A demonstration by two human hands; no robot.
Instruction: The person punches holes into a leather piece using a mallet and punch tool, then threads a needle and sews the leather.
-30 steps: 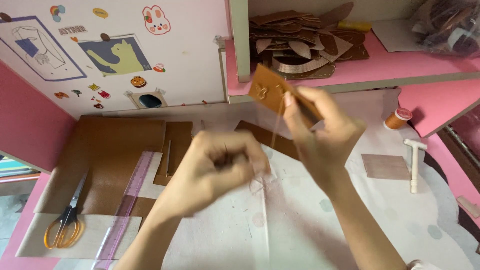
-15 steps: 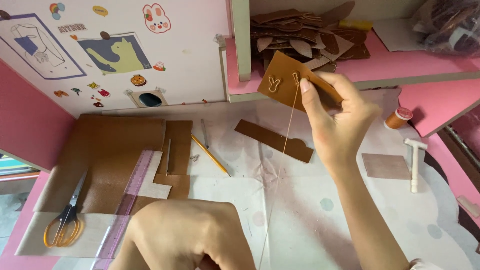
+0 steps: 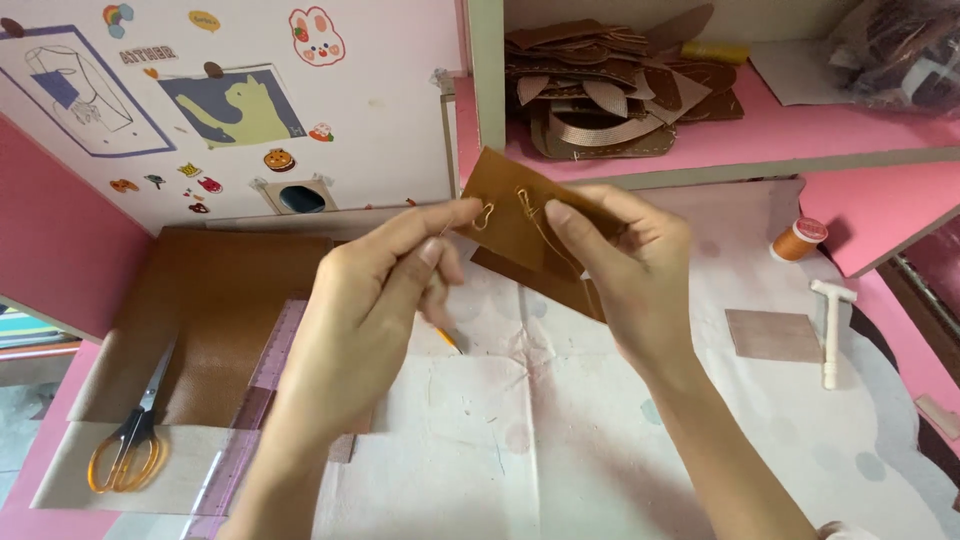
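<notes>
Your table [image 3: 560, 440], cloth-covered: scissors [image 3: 128, 440] lower left, brown sheet [image 3: 220, 320] left, thread spool [image 3: 797, 239] and white tool [image 3: 831, 330] right.

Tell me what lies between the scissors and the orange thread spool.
In the head view, between the scissors and the thread spool: a brown leather sheet, a pencil, and both forearms.

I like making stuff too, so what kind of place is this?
Probably a home craft desk for sewing leather. Cut brown leather shapes fill a pink shelf, and scissors and an orange thread spool lie on the table.
</notes>
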